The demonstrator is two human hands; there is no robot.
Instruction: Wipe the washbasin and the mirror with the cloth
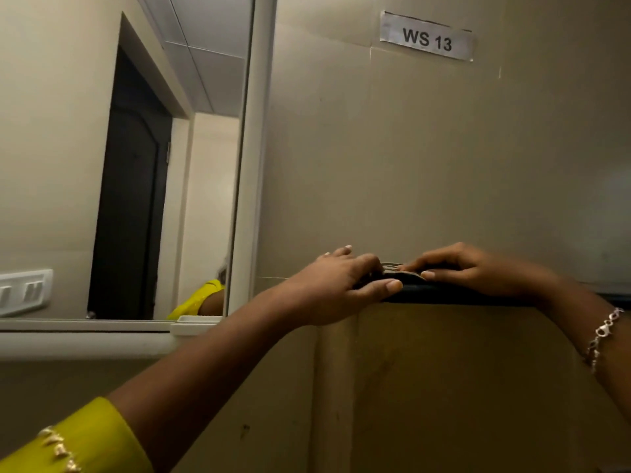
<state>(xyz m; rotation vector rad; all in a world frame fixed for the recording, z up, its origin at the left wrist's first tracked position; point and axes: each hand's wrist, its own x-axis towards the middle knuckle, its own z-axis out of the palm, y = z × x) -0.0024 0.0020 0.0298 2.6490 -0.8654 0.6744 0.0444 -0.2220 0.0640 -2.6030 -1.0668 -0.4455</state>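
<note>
A dark item (409,279), possibly the cloth though too dim and too covered to name for certain, is lying on the dark top edge of a beige ledge (461,370) at mid-right. Both hands are resting on it. The left hand (341,285) is lying palm down with fingers spread and slightly curled, its thumb stretching along the ledge's front edge; the right hand (474,271) is arching over the item from the right, fingertips pressing down. Whether either hand is actually gripping it, I cannot tell, since the fingers are hiding most of it.

The mirror (119,148) is hanging on the left, edged by a pale frame (252,165). It is reflecting a dark door, ceiling panels and a bit of yellow sleeve. A white switch plate (24,291) is showing at its lower left, cut off by the picture's edge. The washbasin is out of view.

A yellow sleeve (85,442) with gold trim is covering the left forearm near the bottom left corner; a silver bracelet (602,336) is circling the right wrist. A paper label reading "WS 13" (426,37) is sticking to the far wall (409,148).
</note>
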